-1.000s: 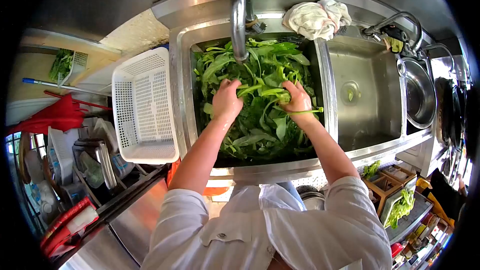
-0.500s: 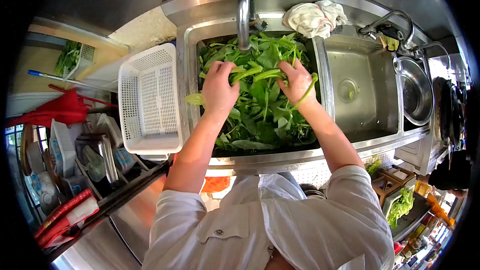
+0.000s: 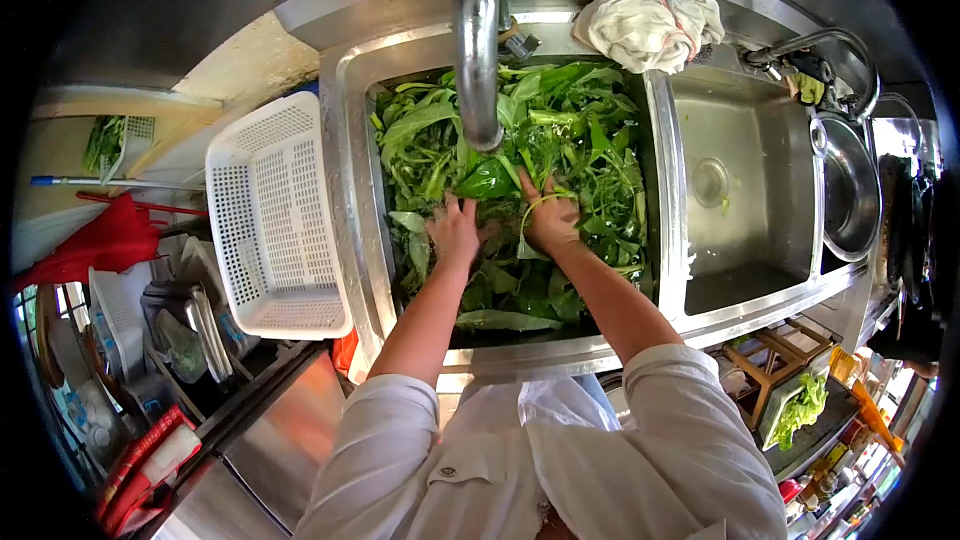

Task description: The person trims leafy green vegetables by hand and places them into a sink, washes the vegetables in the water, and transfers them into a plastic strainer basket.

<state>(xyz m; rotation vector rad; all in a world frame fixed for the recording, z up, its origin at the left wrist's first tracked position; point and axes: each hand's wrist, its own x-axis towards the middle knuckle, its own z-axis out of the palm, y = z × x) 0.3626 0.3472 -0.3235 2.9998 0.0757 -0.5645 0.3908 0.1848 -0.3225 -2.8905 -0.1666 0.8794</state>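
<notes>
Leafy green vegetables [image 3: 430, 130] with long stems lie in water and fill the left sink basin [image 3: 357, 190]. My left hand [image 3: 455, 232] is down among them, its fingers stretched toward a dark glossy leaf and its thumb blurred at the water. Close beside it, my right hand [image 3: 552, 218] has its fingers spread against the greens, and a thin curved stem lies across it. Neither hand is visibly closed around a bunch. Above the leaves, in front of my hands, hangs the metal faucet [image 3: 478, 50].
A white perforated basket [image 3: 285, 225] stands left of the basin. To the right is a second sink basin [image 3: 745, 190] with green scraps in it, then a round metal bowl [image 3: 850, 190]. A crumpled cloth [image 3: 640, 28] lies on the back ledge.
Both hands have let go of the raised green stems and moved down into the water, closer together. The view has shifted, so the faucet appears larger and nearer.
</notes>
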